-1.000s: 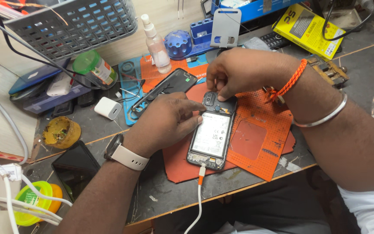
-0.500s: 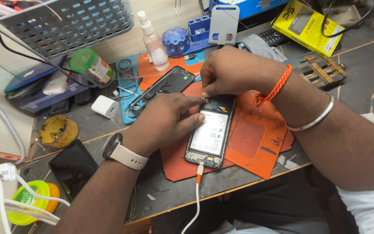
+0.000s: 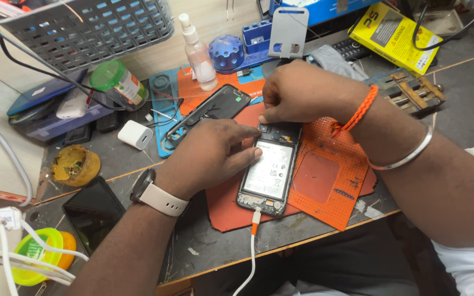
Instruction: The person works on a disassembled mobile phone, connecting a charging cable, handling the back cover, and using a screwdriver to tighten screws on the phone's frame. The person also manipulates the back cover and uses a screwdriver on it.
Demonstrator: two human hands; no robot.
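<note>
An opened phone (image 3: 269, 173) lies face down on an orange work mat (image 3: 325, 181), its white battery and circuit board bare, with a white cable (image 3: 250, 246) plugged into its lower end. My left hand (image 3: 212, 156) rests against the phone's left side, fingertips on the upper edge, steadying it. My right hand (image 3: 303, 93) is bunched over the phone's top end, fingertips pinched at the camera area; whether it holds a small tool is hidden. The removed black back cover (image 3: 209, 112) lies to the upper left.
A spray bottle (image 3: 198, 52), a green-lidded jar (image 3: 117, 82), a white charger cube (image 3: 135, 134) and a grey basket (image 3: 83, 24) stand at the back. A black phone (image 3: 91, 211) lies at the left, a yellow box (image 3: 396, 35) and a small vise (image 3: 412, 93) at the right.
My right hand has shifted slightly over the phone's top end and my left fingertips have pressed closer to its edge. The phone stays in place.
</note>
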